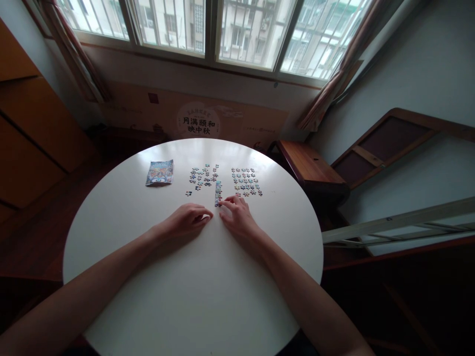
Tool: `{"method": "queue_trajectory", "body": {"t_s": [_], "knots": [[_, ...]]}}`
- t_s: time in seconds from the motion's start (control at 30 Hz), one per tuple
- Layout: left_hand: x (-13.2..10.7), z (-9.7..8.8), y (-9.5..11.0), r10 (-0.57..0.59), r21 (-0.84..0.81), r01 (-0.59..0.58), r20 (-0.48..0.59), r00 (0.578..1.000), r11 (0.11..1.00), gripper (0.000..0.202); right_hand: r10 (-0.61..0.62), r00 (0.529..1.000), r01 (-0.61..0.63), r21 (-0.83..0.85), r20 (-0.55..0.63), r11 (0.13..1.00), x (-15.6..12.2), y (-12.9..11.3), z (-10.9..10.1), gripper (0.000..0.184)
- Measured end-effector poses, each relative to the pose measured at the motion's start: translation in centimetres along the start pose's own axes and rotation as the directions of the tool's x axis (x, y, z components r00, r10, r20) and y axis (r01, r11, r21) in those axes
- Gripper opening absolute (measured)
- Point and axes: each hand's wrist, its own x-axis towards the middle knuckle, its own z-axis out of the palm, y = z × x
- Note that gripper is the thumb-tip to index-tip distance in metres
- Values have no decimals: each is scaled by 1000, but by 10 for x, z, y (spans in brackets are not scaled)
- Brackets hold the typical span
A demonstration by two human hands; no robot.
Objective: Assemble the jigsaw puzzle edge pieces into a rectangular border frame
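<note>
A narrow strip of joined jigsaw puzzle pieces (218,190) lies on the white table in front of me. My right hand (239,213) is at its lower right edge, the fingertips bent in on a small jigsaw puzzle piece there, mostly covered by the fingers. My left hand (192,216) rests on the table just left of the strip's near end. Its fingers are curled, with thumb and index tips close together and nothing visible between them. Loose jigsaw pieces (198,174) are scattered beyond my left hand. More loose pieces (245,181) are laid out in rough rows beyond my right hand.
On the left of the round white table (159,306) lies a creased sheet with a colourful picture (159,173). A wooden side table (311,163) stands beyond the right edge. Behind are a printed cardboard panel (141,116) and barred windows (245,29).
</note>
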Motion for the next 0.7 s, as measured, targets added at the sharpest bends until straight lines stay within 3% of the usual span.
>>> {"method": "queue_trajectory", "body": {"t_s": [0.7], "knots": [[0,0,0,3,-24,-3,-13,1000,1000,26,6,1000,-6,19,-1,1000,2,1,1,40]]}}
